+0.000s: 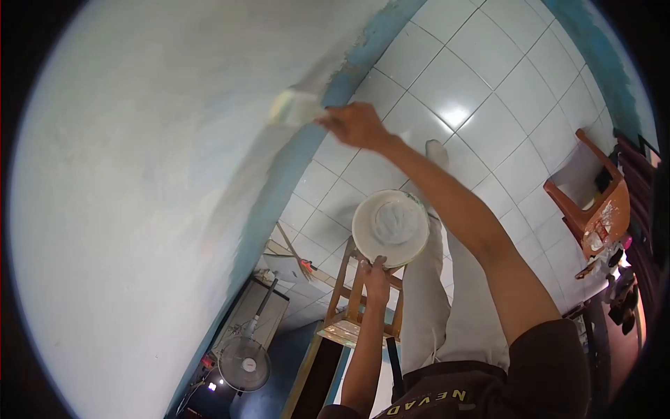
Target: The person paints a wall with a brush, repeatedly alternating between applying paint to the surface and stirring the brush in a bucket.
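Pale wall [139,174] behind blurry tool [299,109]

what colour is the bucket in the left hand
Off-white; the bucket shows in the head view, the only one.

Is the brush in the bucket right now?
No, the right hand holds the brush out at the wall, apart from the bucket in the left hand.
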Demonstrator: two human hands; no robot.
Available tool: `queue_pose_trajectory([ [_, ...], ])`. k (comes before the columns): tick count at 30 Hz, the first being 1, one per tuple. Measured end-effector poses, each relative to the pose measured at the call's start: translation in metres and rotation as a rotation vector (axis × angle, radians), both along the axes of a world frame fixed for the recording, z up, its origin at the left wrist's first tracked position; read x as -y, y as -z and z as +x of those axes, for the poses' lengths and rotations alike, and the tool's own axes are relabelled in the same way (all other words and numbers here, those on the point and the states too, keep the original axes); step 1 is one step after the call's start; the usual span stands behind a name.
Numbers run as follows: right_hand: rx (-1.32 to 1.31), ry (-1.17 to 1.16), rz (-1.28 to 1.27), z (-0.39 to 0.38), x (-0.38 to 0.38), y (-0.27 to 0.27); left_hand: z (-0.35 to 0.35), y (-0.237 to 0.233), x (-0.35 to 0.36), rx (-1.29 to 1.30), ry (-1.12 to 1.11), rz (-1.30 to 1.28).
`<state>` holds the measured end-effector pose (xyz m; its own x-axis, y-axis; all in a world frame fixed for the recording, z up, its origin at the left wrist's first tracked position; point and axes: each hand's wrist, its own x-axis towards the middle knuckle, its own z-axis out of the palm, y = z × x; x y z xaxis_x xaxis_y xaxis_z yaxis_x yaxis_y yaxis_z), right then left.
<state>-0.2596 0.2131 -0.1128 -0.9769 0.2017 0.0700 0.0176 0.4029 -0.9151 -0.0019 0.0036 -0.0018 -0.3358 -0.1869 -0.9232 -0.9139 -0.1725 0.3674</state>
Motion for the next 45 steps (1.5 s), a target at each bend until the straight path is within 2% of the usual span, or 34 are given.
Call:
queue_pose_trajectory([
  [3, 0.085, 0.061, 0.040, 0.002, -0.010, 0.082, -0.003, 0.016, -0.011, -0.009, 0.010, 0.027],
  [5, 0.407, -0.064, 0.163, 0.007, -0.005, 0.125, -0.005, 0.026, -0.010, -0.009, -0.003, 0.023],
  [6, 0.418, -0.066, 0.157, 0.008, -0.006, 0.132, -0.002, 0.026, -0.010, 0.001, -0.019, 0.022],
  [8, 0.775, -0.016, 0.088, 0.013, -0.009, 0.141, 0.004, 0.024, -0.010, 0.010, -0.004, 0.010],
  [10, 0.745, 0.010, 0.055, 0.006, -0.010, 0.112, 0.005, 0.024, -0.006, 0.003, 0.008, 0.008],
  [12, 0.561, -0.031, 0.036, -0.001, 0.000, 0.060, 0.010, 0.024, 0.000, 0.012, -0.007, 0.007],
  [14, 0.312, 0.054, 0.141, 0.011, 0.015, 0.036, 0.014, 0.023, 0.002, 0.018, 0.003, 0.011],
  [17, 0.257, 0.000, 0.067, 0.025, 0.005, -0.041, 0.012, 0.026, 0.002, 0.025, 0.028, 0.015],
  [19, -0.015, -0.018, 0.025, 0.029, 0.004, -0.062, 0.016, 0.029, 0.007, 0.030, 0.040, 0.005],
  [20, -0.020, -0.018, 0.029, 0.026, 0.004, -0.061, 0.017, 0.032, 0.009, 0.039, 0.024, 0.003],
  [21, -0.145, 0.015, 0.041, 0.020, 0.006, -0.057, 0.018, 0.034, 0.012, 0.051, 0.011, -0.003],
  [22, -0.267, 0.050, 0.052, 0.016, 0.007, -0.048, 0.018, 0.033, 0.013, 0.050, 0.014, -0.005],
  [23, -0.266, 0.054, 0.049, 0.009, 0.005, -0.034, 0.018, 0.033, 0.013, 0.020, 0.022, 0.006],
  [27, 0.033, 0.014, 0.203, -0.006, 0.000, 0.081, 0.011, 0.020, 0.012, -0.042, 0.039, 0.042],
  [29, 0.272, -0.027, 0.216, 0.004, -0.002, 0.120, 0.013, 0.022, 0.019, -0.037, 0.030, 0.029],
  [30, 0.267, -0.031, 0.214, 0.006, -0.005, 0.133, 0.014, 0.023, 0.021, -0.026, 0.021, 0.021],
  [32, 0.675, -0.025, 0.252, 0.009, -0.008, 0.149, 0.014, 0.024, 0.024, -0.037, 0.023, -0.002],
  [36, 0.565, 0.088, 0.227, 0.002, 0.000, 0.105, 0.030, 0.036, 0.044, 0.012, -0.034, -0.024],
  [40, 0.146, 0.024, 0.103, 0.020, 0.008, 0.008, 0.030, 0.033, 0.040, 0.002, -0.035, 0.036],
  [42, 0.075, 0.015, 0.076, 0.029, 0.007, -0.044, 0.037, 0.037, 0.043, 0.005, -0.022, 0.049],
  [45, -0.076, -0.008, 0.045, 0.024, 0.009, -0.057, 0.033, 0.030, 0.030, -0.017, -0.019, 0.006],
])
